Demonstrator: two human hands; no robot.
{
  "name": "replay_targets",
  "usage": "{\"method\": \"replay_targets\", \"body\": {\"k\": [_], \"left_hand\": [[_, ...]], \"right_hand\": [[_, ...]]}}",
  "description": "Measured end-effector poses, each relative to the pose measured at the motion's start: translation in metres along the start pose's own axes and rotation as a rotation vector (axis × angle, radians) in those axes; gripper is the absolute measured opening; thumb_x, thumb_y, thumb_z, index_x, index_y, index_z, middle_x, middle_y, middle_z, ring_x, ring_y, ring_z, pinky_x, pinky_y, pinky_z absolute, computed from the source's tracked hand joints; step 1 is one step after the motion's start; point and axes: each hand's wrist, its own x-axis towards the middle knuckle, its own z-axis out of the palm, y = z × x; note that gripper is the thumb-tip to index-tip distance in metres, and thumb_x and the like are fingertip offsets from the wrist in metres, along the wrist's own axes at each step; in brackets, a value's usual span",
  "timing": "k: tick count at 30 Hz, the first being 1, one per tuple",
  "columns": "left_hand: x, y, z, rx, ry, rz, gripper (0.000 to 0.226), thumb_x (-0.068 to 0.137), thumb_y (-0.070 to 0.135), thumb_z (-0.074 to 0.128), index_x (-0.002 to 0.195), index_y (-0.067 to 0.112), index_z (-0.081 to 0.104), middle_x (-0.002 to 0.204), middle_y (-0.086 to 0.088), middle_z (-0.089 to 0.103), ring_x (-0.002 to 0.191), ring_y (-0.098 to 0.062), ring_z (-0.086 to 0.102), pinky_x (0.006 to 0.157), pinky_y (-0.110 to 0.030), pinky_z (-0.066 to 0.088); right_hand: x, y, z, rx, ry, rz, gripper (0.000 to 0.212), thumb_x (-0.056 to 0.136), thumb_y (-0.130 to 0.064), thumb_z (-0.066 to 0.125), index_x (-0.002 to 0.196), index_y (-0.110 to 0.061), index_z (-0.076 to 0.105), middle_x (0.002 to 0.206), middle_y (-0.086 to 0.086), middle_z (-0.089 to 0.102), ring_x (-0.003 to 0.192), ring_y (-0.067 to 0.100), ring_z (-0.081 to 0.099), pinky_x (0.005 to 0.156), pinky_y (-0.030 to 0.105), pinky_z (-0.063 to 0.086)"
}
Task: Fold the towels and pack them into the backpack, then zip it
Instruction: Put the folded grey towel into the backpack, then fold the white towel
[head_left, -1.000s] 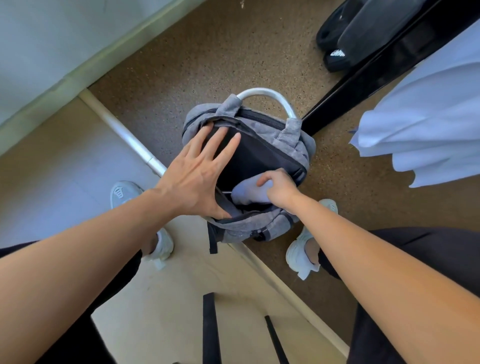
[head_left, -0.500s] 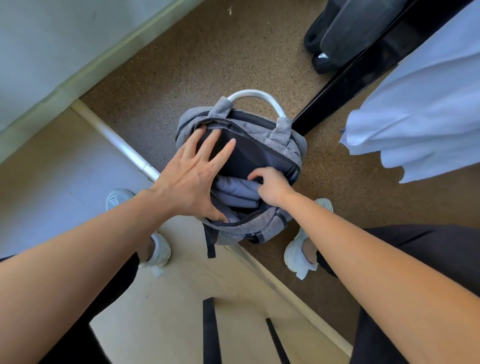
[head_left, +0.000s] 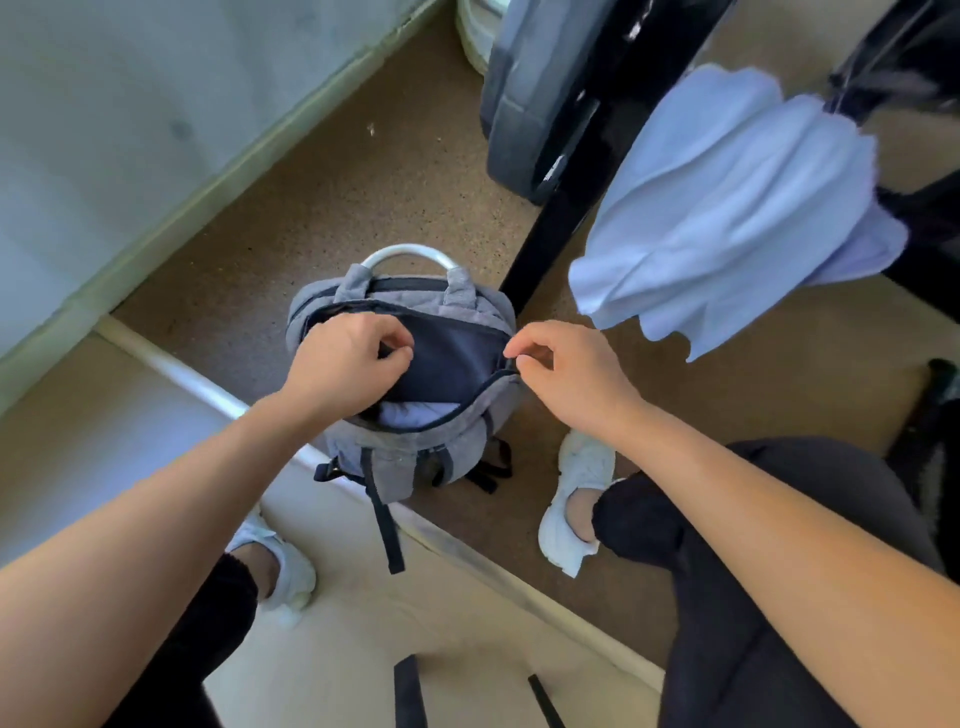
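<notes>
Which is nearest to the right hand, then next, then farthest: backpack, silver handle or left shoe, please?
1. The backpack: the right hand pinches its right rim.
2. The silver handle: on the pack's far side.
3. The left shoe: lower left, beyond the pack.

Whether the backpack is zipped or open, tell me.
Open. The backpack gapes on top, a towel shows inside; left hand and right hand pinch its edges.

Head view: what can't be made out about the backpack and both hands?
All in the head view.
Zipper pull: too small, under the right hand's pinch at the backpack rim.
The towel inside: mostly hidden by the dark flap and left hand; count unclear.
The pale blue cloth hanging right: motion-blurred; folds unclear.
</notes>
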Motion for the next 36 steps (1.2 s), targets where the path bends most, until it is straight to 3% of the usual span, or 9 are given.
{"method": "replay_targets", "body": {"k": [4,7,12,15,19,22,26,32,36], "left_hand": [[0.001,0.040,-0.001,-0.146,-0.013,0.050,0.013,0.095,0.027,0.066,0.102,0.024,0.077,0.095,0.011,0.075,0.092,-0.011,0.069,0.084,-0.037,0.057],[-0.007,0.065,0.004,-0.284,-0.048,0.049,0.010,0.095,0.027,0.068,0.100,0.026,0.078,0.091,0.016,0.075,0.089,-0.001,0.069,0.082,-0.030,0.055],[-0.012,0.107,0.021,-0.422,-0.093,-0.025,0.012,0.096,0.027,0.068,0.094,0.035,0.077,0.087,0.018,0.076,0.085,0.002,0.069,0.075,-0.022,0.051],[-0.004,0.149,0.022,-0.514,-0.106,-0.017,0.012,0.097,0.024,0.068,0.097,0.032,0.077,0.093,0.016,0.078,0.091,0.001,0.071,0.083,-0.022,0.054],[0.027,0.211,0.014,-0.565,-0.034,-0.005,0.016,0.095,0.025,0.070,0.111,0.028,0.073,0.103,0.013,0.074,0.096,-0.005,0.069,0.084,-0.023,0.054],[0.057,0.255,0.011,-0.560,0.016,-0.009,0.047,0.093,0.032,0.072,0.137,0.024,0.057,0.130,0.012,0.060,0.117,-0.011,0.058,0.095,-0.028,0.047],[0.089,0.297,0.013,-0.671,-0.051,-0.122,0.079,0.090,0.044,0.076,0.153,0.023,0.033,0.139,0.008,0.047,0.126,-0.014,0.049,0.097,-0.030,0.040],[0.107,0.295,0.011,-0.676,-0.086,-0.195,0.047,0.072,0.055,0.081,0.094,0.020,0.057,0.091,-0.004,0.059,0.086,-0.021,0.058,0.075,-0.032,0.045],[0.094,0.291,-0.009,-0.826,0.024,-0.087,0.034,0.080,0.048,0.072,0.087,0.015,0.071,0.097,-0.012,0.071,0.090,-0.032,0.069,0.091,-0.059,0.056]], "right_hand": [[-0.012,0.021,-0.050,0.131,0.263,0.107,0.014,0.095,-0.017,0.064,0.097,-0.024,0.076,0.091,-0.012,0.072,0.082,-0.003,0.063,0.070,0.003,0.044],[-0.017,0.041,-0.076,0.227,0.558,0.196,0.010,0.092,-0.015,0.067,0.092,-0.021,0.074,0.084,-0.008,0.070,0.079,0.006,0.064,0.076,0.021,0.052],[-0.006,0.067,-0.103,0.141,1.027,0.214,0.031,0.084,-0.021,0.067,0.115,-0.017,0.065,0.113,0.005,0.058,0.102,0.020,0.054,0.087,0.018,0.036],[0.000,0.081,-0.109,0.089,1.046,0.318,0.051,0.080,-0.028,0.069,0.129,-0.021,0.057,0.125,0.005,0.050,0.115,0.028,0.046,0.096,0.024,0.028],[0.000,0.088,-0.109,0.334,1.095,0.224,0.066,0.084,-0.017,0.073,0.144,-0.014,0.045,0.134,0.009,0.043,0.115,0.015,0.050,0.095,0.020,0.047],[0.000,0.089,-0.114,0.496,1.147,0.254,0.042,0.086,-0.009,0.065,0.128,-0.012,0.058,0.116,0.005,0.059,0.091,0.002,0.056,0.081,0.023,0.055],[-0.002,0.087,-0.120,0.668,1.075,0.236,0.025,0.085,-0.006,0.058,0.108,-0.015,0.064,0.091,0.000,0.067,0.082,0.015,0.063,0.076,0.039,0.056],[0.002,0.094,-0.121,0.367,1.104,0.229,0.037,0.074,-0.009,0.060,0.108,-0.016,0.071,0.114,0.005,0.058,0.103,0.029,0.050,0.085,0.033,0.040],[0.002,0.095,-0.126,0.266,1.116,0.234,0.048,0.077,-0.011,0.059,0.124,-0.018,0.065,0.133,-0.004,0.059,0.126,0.025,0.044,0.096,0.044,0.041]]}}
